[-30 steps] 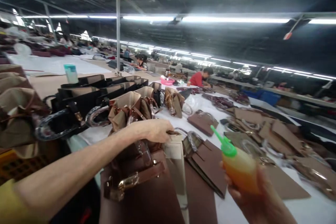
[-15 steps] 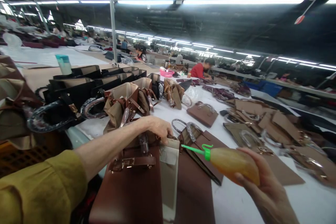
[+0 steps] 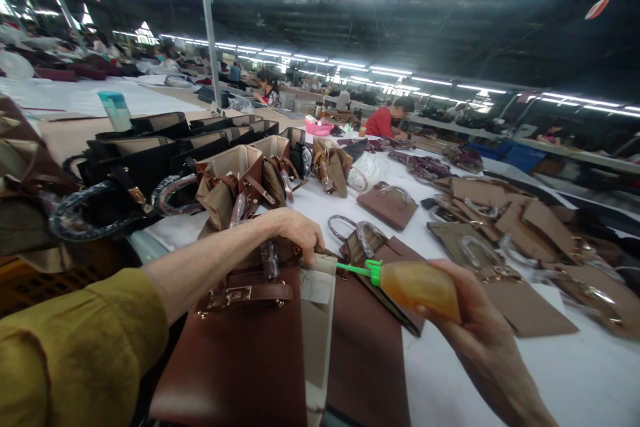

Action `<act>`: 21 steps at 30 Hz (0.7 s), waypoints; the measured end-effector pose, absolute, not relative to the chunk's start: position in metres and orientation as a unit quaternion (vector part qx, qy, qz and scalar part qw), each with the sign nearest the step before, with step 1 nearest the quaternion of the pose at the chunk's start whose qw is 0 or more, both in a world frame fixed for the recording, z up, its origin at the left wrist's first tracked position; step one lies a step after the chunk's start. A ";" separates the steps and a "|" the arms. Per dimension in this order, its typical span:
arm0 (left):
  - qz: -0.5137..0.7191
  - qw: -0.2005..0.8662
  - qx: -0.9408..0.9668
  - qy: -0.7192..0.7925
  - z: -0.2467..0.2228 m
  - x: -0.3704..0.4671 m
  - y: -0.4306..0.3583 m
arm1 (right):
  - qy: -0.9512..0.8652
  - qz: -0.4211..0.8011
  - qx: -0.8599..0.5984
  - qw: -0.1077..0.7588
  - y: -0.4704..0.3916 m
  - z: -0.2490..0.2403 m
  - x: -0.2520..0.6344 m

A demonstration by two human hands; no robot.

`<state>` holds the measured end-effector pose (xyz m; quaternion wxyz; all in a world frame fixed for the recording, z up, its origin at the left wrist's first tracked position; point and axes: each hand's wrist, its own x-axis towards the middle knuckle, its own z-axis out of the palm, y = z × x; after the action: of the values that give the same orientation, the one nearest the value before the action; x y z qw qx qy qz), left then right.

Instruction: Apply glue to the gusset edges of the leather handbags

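A brown handbag [image 3: 240, 353] with a gold clasp stands in front of me, its beige side lining [image 3: 316, 320] showing. My left hand [image 3: 299, 232] reaches across its top, fingers closed on the upper edge of the lining. In my right hand [image 3: 463, 303] is a squeeze bottle [image 3: 417, 285] of amber liquid, lying nearly level. Its thin green nozzle [image 3: 353, 269] points left, the tip at the top edge of the lining, close to my left fingers. Another brown panel [image 3: 367, 347] lies just right of the lining.
Black bags [image 3: 135, 160] and upright brown bags [image 3: 230, 177] line the left and back. Flat taupe pieces [image 3: 525, 293] cover the right of the white table [image 3: 450, 380]. A person in red [image 3: 381, 121] sits farther back.
The bottle and my right hand have moved left, bringing the nozzle tip over the lining's top edge. My left hand stays on the edge. The view has shifted slightly.
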<state>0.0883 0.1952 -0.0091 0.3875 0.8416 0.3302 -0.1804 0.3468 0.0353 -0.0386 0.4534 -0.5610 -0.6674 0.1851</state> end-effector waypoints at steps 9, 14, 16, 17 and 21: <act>-0.188 0.395 0.836 0.332 -0.012 0.086 0.194 | -0.682 0.172 -0.548 0.453 0.037 -0.045 0.344; -0.188 0.395 0.832 0.341 -0.015 0.084 0.194 | -0.721 0.148 -0.520 0.434 0.031 -0.055 0.347; -0.192 0.396 0.830 0.342 -0.015 0.083 0.194 | -0.732 0.144 -0.514 0.424 0.029 -0.056 0.348; -0.194 0.397 0.829 0.342 -0.016 0.083 0.194 | -0.734 0.145 -0.511 0.424 0.029 -0.056 0.347; -0.200 0.408 0.826 0.335 -0.015 0.082 0.193 | -0.726 0.144 -0.504 0.444 0.032 -0.052 0.345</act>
<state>0.0821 0.1932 -0.0155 0.4083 0.8255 0.3345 -0.1997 0.3449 0.0320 -0.0516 0.4445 -0.5040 -0.7265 0.1437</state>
